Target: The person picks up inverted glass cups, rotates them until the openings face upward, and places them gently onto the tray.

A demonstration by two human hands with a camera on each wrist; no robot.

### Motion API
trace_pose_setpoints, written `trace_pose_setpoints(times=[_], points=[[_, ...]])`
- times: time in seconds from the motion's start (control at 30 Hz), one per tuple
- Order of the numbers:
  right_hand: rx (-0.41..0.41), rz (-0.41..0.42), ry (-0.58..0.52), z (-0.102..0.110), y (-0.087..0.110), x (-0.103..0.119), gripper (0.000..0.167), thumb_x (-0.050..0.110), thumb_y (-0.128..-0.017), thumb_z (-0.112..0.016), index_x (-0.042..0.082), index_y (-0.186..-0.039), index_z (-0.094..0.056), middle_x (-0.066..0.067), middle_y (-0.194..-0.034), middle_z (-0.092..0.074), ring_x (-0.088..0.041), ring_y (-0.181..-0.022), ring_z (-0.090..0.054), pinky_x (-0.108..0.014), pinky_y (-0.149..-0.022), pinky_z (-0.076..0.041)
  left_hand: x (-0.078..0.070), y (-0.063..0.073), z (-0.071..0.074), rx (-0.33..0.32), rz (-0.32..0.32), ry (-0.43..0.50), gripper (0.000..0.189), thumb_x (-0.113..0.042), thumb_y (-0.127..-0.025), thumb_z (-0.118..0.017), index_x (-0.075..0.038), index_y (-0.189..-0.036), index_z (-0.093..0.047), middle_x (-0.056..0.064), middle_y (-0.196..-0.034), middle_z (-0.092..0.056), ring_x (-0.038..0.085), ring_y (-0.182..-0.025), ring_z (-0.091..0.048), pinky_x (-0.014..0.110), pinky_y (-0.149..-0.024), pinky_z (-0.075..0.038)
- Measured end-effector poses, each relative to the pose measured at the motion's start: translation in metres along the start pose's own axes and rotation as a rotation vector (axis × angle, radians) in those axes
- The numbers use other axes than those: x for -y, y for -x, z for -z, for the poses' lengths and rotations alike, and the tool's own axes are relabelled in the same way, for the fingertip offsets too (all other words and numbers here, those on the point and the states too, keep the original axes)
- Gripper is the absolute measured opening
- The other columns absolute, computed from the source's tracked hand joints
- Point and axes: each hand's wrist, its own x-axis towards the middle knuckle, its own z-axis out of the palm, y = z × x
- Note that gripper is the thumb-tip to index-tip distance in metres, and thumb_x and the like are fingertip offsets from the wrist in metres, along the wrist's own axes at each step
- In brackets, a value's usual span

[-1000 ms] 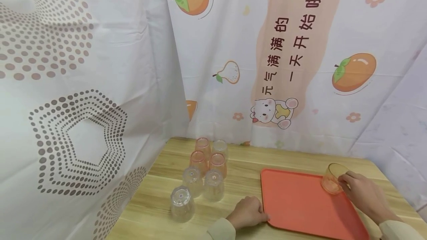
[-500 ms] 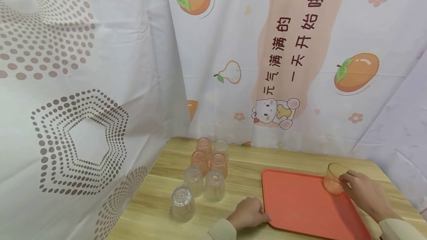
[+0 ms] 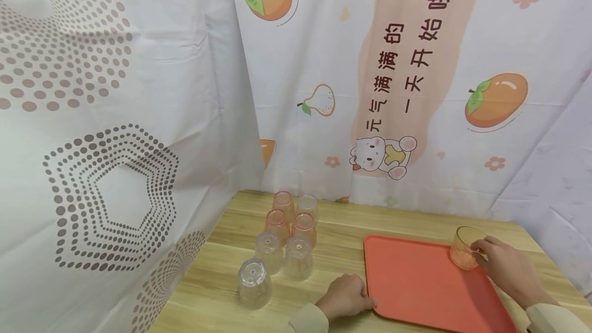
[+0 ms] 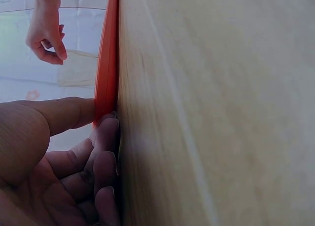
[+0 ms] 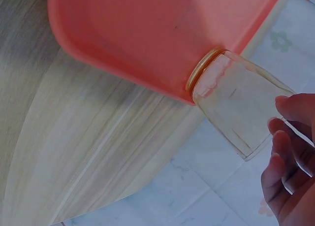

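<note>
— Below the right hand's [image 3: 509, 269] fingertips?
— A see-through amber tumbler [image 3: 463, 252], pinched by its rim, on the red, rectangular, plastic-looking tray [image 3: 418, 281]
— Risk?
— The left hand [image 3: 345, 296] grips the tray; tugging could topple the tumbler

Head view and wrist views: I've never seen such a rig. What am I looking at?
There is no machine, just a person's two bare hands. The head camera looks forward and down; each wrist camera watches its own hand. A red tray lies on the wooden table; left of it stand three pink cups and four clear cups, upside down. The left hand pinches the tray's near left corner. The right hand holds an amber cup by its rim, mouth up, at the tray's far right corner.
</note>
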Motion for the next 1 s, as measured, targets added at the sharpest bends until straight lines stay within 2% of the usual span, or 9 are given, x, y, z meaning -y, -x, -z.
trace_pose_setpoints(times=[0.33,0.4,0.43,0.5,0.6,0.7,0.77,0.83,1.0], points=[[-0.031,-0.021,-0.02,0.01,0.0,0.016,0.036,0.001,-0.068,-0.088,0.008,-0.1,-0.073,-0.005,-0.092,-0.064,-0.011,-0.057,-0.055,-0.029,-0.044,-0.04,0.0,0.001,0.0,-0.001,-0.014,0.013,0.058,-0.034,-0.089,-0.079,-0.016,-0.045,-0.045,-0.012,-0.039,-0.027,0.004,-0.038,-0.02,0.02,-0.039,-0.019],[-0.046,0.011,-0.035,0.01,0.0,0.02,0.022,0.014,-0.081,-0.085,0.009,-0.099,-0.073,-0.003,-0.091,-0.064,-0.009,-0.057,-0.054,-0.028,-0.045,-0.04,0.0,0.001,0.001,-0.002,-0.018,0.021,0.058,-0.034,-0.089,-0.079,-0.016,-0.045,-0.046,-0.012,-0.039,-0.027,0.004,-0.038,-0.021,0.02,-0.039,-0.018],[-0.053,0.025,-0.04,0.01,0.001,0.023,0.02,0.027,-0.091,-0.08,0.01,-0.098,-0.073,-0.001,-0.09,-0.063,-0.008,-0.057,-0.054,-0.027,-0.045,-0.041,0.0,0.002,0.001,-0.004,-0.021,0.022,0.058,-0.034,-0.089,-0.079,-0.016,-0.045,-0.046,-0.012,-0.039,-0.027,0.004,-0.038,-0.021,0.02,-0.039,-0.018],[-0.068,0.05,-0.059,0.006,0.002,0.03,0.041,0.051,-0.101,-0.061,0.012,-0.095,-0.073,0.002,-0.086,-0.063,-0.007,-0.057,-0.055,-0.028,-0.045,-0.042,0.001,0.002,0.002,-0.008,-0.03,0.024,0.058,-0.033,-0.088,-0.08,-0.017,-0.045,-0.045,-0.013,-0.039,-0.027,0.003,-0.038,-0.021,0.02,-0.038,-0.017],[-0.096,0.066,-0.073,-0.001,0.007,0.043,0.073,0.071,-0.098,-0.026,0.015,-0.091,-0.072,0.004,-0.082,-0.065,-0.006,-0.055,-0.056,-0.026,-0.042,-0.039,0.002,0.001,0.002,-0.012,-0.036,0.017,0.057,-0.034,-0.088,-0.08,-0.018,-0.045,-0.046,-0.013,-0.04,-0.028,0.003,-0.038,-0.023,0.021,-0.039,-0.019],[-0.074,0.074,-0.099,-0.007,0.013,0.059,0.035,0.05,-0.094,-0.071,0.015,-0.089,-0.072,0.004,-0.083,-0.066,-0.008,-0.056,-0.059,-0.026,-0.044,-0.041,0.003,0.0,0.001,-0.01,-0.039,0.015,0.056,-0.034,-0.088,-0.08,-0.018,-0.046,-0.047,-0.014,-0.04,-0.029,0.004,-0.039,-0.024,0.021,-0.04,-0.02],[-0.03,0.064,-0.101,-0.01,0.017,0.07,0.021,0.03,-0.082,-0.087,0.017,-0.089,-0.072,0.005,-0.082,-0.066,-0.004,-0.054,-0.057,-0.024,-0.044,-0.041,0.004,0.0,0.001,-0.007,-0.039,0.018,0.057,-0.034,-0.089,-0.079,-0.018,-0.046,-0.046,-0.013,-0.04,-0.028,0.004,-0.038,-0.024,0.021,-0.039,-0.019],[0.05,0.029,-0.14,-0.01,0.021,0.081,0.034,0.01,-0.066,-0.094,0.018,-0.09,-0.072,0.008,-0.083,-0.064,0.001,-0.056,-0.054,-0.024,-0.046,-0.042,0.005,0.0,0.0,-0.008,-0.039,0.017,0.058,-0.034,-0.089,-0.079,-0.018,-0.045,-0.045,-0.013,-0.04,-0.028,0.004,-0.038,-0.023,0.021,-0.039,-0.019],[0.175,0.004,-0.199,-0.014,0.028,0.102,0.03,0.011,-0.071,-0.092,0.02,-0.09,-0.072,0.014,-0.082,-0.06,0.004,-0.062,-0.054,-0.024,-0.051,-0.044,0.004,0.0,-0.001,-0.01,-0.055,0.022,0.059,-0.033,-0.089,-0.079,-0.018,-0.045,-0.044,-0.014,-0.04,-0.026,0.003,-0.038,-0.022,0.022,-0.04,-0.019]])
